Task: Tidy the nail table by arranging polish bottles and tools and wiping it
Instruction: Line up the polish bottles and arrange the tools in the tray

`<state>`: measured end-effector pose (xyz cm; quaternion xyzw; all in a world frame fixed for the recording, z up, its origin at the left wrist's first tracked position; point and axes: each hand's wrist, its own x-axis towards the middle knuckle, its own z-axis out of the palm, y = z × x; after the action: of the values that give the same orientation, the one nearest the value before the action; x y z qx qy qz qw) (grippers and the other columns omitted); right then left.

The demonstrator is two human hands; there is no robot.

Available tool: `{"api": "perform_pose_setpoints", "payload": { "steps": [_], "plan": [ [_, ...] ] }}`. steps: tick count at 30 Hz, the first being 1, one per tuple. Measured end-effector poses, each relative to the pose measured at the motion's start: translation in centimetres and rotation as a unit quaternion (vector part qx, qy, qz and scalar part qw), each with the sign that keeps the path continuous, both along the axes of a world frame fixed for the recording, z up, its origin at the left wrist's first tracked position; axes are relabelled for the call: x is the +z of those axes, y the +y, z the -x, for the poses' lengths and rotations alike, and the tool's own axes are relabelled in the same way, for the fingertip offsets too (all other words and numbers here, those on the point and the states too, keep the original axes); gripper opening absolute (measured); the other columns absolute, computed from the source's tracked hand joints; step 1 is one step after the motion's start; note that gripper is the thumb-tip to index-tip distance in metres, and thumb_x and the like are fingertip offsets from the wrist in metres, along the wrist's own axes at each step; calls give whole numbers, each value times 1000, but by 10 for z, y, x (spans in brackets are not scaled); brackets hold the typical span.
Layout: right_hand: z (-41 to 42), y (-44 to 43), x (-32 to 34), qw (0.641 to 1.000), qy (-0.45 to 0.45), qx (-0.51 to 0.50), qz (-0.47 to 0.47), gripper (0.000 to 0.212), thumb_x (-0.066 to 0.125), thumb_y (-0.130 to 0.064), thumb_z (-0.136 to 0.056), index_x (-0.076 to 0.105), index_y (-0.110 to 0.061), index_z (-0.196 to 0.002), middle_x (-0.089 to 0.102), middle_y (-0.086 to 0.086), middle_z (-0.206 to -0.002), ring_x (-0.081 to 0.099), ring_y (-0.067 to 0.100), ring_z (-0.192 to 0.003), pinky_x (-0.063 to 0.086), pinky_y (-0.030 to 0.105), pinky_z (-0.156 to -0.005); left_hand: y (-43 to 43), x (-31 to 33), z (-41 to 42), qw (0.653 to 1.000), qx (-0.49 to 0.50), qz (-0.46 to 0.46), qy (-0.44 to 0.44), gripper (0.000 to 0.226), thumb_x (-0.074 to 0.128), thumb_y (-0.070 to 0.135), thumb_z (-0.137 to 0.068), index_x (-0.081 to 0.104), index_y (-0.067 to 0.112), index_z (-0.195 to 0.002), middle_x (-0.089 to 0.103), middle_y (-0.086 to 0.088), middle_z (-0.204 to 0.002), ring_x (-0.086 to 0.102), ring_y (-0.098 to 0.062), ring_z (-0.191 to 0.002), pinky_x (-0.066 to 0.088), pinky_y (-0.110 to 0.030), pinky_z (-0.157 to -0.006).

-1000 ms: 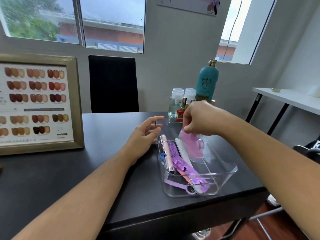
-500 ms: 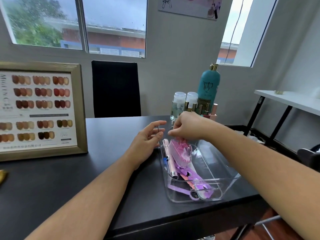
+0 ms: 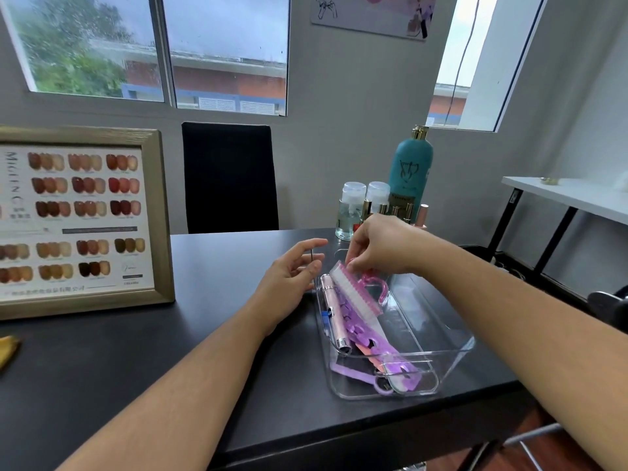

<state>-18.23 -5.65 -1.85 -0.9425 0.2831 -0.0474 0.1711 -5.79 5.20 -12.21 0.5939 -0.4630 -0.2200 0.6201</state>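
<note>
A clear plastic tray (image 3: 452, 355) sits on the black table (image 3: 163, 365) at the right. Inside lie a pink pen-shaped tool (image 3: 334, 316), purple toe separators (image 3: 365, 338) and a nail file. My right hand (image 3: 380, 246) pinches the far end of a pink nail brush (image 3: 356, 290), which rests bristle-side left on the tools in the tray. My left hand (image 3: 292, 277) hovers by the tray's left rim, holding a thin dark metal pin (image 3: 312, 258) between thumb and fingers. Polish bottles (image 3: 390, 212) stand behind my right hand.
A framed nail colour chart (image 3: 78, 219) stands at the table's left. A teal bottle (image 3: 409, 171) and two clear pump bottles (image 3: 351, 209) are at the back right. A black chair (image 3: 229, 178) faces me. A white side table (image 3: 571, 195) stands right. A yellow scrap (image 3: 6, 348) lies far left.
My right hand has carried the pink brush left and down into the tray, laying it on the tools. My left hand has stayed beside the tray.
</note>
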Motion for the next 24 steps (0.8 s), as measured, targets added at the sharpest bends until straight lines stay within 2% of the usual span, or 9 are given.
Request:
{"api": "perform_pose_setpoints", "payload": {
  "steps": [3, 6, 8, 13, 16, 18, 20, 22, 24],
  "plan": [
    [0, -3, 2, 998, -2, -12, 64, 1, 74, -13, -78, 74, -14, -77, 71, -2, -76, 64, 8, -67, 49, 16, -56, 0, 0, 0, 1000, -1, -3, -2, 33, 49, 18, -95, 57, 47, -110, 62, 4, -116, 61, -3, -100, 47, -7, -66],
    [2, -7, -3, 988, 43, -27, 144, 4, 69, -7, -80, 71, -7, -83, 70, 7, -82, 66, 17, -74, 58, 29, -66, 0, -1, -1, 1000, 0, -5, -6, 34, 49, 18, -96, 57, 48, -110, 62, 4, -116, 61, -4, -101, 47, -7, -66],
    [5, -9, -8, 980, 70, -37, 180, 7, 68, -7, -80, 66, -5, -87, 68, 10, -85, 66, 22, -76, 58, 34, -70, 0, -1, -2, 1000, 1, -5, -9, 34, 49, 19, -96, 57, 49, -110, 62, 5, -116, 61, -4, -101, 47, -8, -66],
    [7, -7, -19, 975, 112, -22, 189, 20, 72, -20, -80, 64, -6, -90, 66, 7, -84, 64, 21, -74, 57, 32, -69, 1, 0, -1, 1000, -1, -5, -13, 33, 48, 19, -96, 56, 48, -111, 61, 5, -117, 60, -5, -103, 48, -9, -67],
    [4, -8, -18, 976, 58, 28, 210, 16, 71, -22, -80, 68, -9, -90, 67, 3, -88, 63, 18, -78, 54, 29, -72, 1, 0, -1, 1000, -2, -4, -11, 33, 48, 19, -96, 56, 47, -112, 62, 5, -117, 60, -5, -103, 48, -9, -68],
    [0, -5, -14, 982, 35, 93, 163, 15, 72, -22, -80, 70, -15, -94, 65, -6, -87, 61, 11, -79, 51, 23, -74, 1, 0, 0, 1000, -2, -2, -12, 32, 48, 19, -96, 56, 45, -114, 62, 4, -117, 60, -6, -103, 49, -10, -70],
    [-6, 0, -13, 982, 63, 155, 91, 23, 73, -23, -80, 71, -21, -102, 62, -16, -85, 62, 6, -83, 50, 19, -76, 0, 1, -1, 1000, -7, 1, -8, 32, 46, 18, -97, 56, 42, -116, 63, 0, -116, 61, -9, -103, 52, -16, -75],
    [-11, 2, -16, 975, 97, 187, 65, 28, 73, -24, -79, 71, -24, -107, 67, -12, -94, 64, 8, -90, 51, 24, -81, 1, 1, -1, 1000, -14, 5, -1, 32, 45, 17, -97, 56, 39, -118, 63, -3, -116, 62, -12, -104, 53, -25, -83],
    [-13, 1, -20, 973, 108, 198, 48, 26, 74, -23, -79, 72, -23, -105, 71, -5, -103, 65, 9, -93, 52, 29, -87, 0, 1, -1, 1000, -16, 4, -1, 33, 45, 17, -97, 56, 38, -119, 63, -3, -117, 61, -11, -106, 53, -26, -84]
  ]
}}
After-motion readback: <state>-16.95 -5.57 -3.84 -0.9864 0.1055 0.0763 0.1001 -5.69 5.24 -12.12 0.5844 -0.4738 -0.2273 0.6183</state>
